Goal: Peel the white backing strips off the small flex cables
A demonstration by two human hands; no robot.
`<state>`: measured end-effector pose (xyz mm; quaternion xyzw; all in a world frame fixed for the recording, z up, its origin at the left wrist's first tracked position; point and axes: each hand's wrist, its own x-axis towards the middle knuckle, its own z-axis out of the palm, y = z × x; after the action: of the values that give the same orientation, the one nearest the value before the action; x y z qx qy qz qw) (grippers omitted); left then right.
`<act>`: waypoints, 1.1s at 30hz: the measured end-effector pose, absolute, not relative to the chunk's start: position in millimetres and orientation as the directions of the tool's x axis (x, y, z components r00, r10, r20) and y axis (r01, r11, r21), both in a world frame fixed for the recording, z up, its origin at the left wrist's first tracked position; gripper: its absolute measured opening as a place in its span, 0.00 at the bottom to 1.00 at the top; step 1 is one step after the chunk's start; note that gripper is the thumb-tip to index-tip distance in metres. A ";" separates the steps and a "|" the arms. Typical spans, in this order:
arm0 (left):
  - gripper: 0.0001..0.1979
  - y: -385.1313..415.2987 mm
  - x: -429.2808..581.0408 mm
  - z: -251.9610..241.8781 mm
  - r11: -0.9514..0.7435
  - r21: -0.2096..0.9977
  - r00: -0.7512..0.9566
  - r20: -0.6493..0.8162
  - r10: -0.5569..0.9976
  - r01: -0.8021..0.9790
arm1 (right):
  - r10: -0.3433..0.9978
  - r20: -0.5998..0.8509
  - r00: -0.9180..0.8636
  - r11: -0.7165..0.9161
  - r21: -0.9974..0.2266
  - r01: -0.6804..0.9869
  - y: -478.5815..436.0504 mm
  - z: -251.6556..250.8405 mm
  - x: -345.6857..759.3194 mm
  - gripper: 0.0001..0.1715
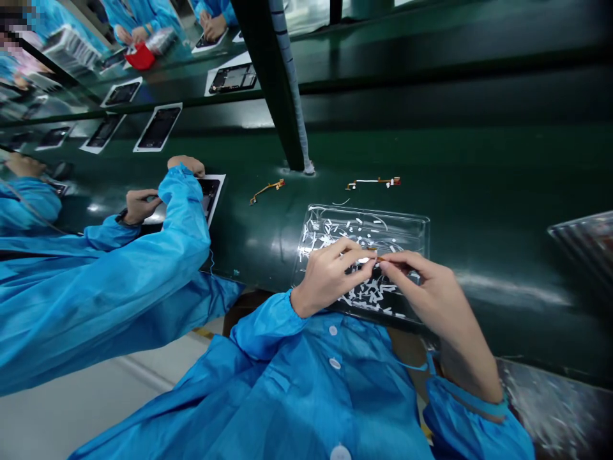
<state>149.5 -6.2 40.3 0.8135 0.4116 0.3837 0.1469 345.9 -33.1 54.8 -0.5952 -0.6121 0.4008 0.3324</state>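
Note:
My left hand (332,275) and my right hand (426,284) meet above a clear plastic tray (416,223). Both pinch a small orange flex cable (379,258) between thumb and fingers, which hide most of it. Many small white paper strips (368,295) lie scattered in the tray. Behind it, on the green bench, rest a flex cable with a white strip (373,181) and a bent orange flex cable (268,190). A thin white sliver (341,202) lies just past the tray's far edge.
At my left, a co-worker's blue sleeve (186,211) reaches over a phone part on white paper (215,191). A dark post (275,83) rises from the bench. More phone parts (159,126) lie at the back left. Clear trays (587,239) stand at the right edge.

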 end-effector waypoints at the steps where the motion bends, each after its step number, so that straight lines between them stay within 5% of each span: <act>1: 0.09 -6.0 149.6 39.9 -0.614 0.557 0.369 0.497 0.786 0.559 | 0.995 -0.068 -0.077 -0.024 -0.884 0.466 -33.6 55.2 345.9 0.17; 5: 0.09 -3.4 149.2 38.7 -0.619 0.553 0.397 0.477 0.784 0.558 | 0.993 -0.071 -0.092 -0.019 -0.880 0.474 -34.8 55.6 347.6 0.17; 12: 0.08 5.6 145.7 39.5 -0.535 0.741 0.451 0.347 0.822 0.405 | 0.989 -0.082 -0.121 -0.015 -0.878 0.478 -38.2 55.0 350.4 0.16; 19: 0.05 5.2 146.3 40.5 -0.504 0.752 0.438 0.316 0.841 0.425 | 0.985 -0.048 -0.168 0.043 -0.863 0.503 -41.7 51.7 351.3 0.16; 27: 0.07 24.2 115.0 40.4 -0.337 0.808 0.162 0.296 0.941 0.483 | 0.990 -0.070 -0.125 0.007 -0.851 0.525 -38.5 55.5 352.6 0.16; 33: 0.15 22.4 121.0 36.8 -0.065 0.989 0.402 0.005 0.916 0.135 | 0.982 -0.089 -0.164 -0.001 -0.882 0.471 -29.0 54.3 344.4 0.16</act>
<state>121.0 22.4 36.8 0.6358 0.4131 0.3581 0.5449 344.4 -29.0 54.3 -0.5700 -0.6375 0.4191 0.3051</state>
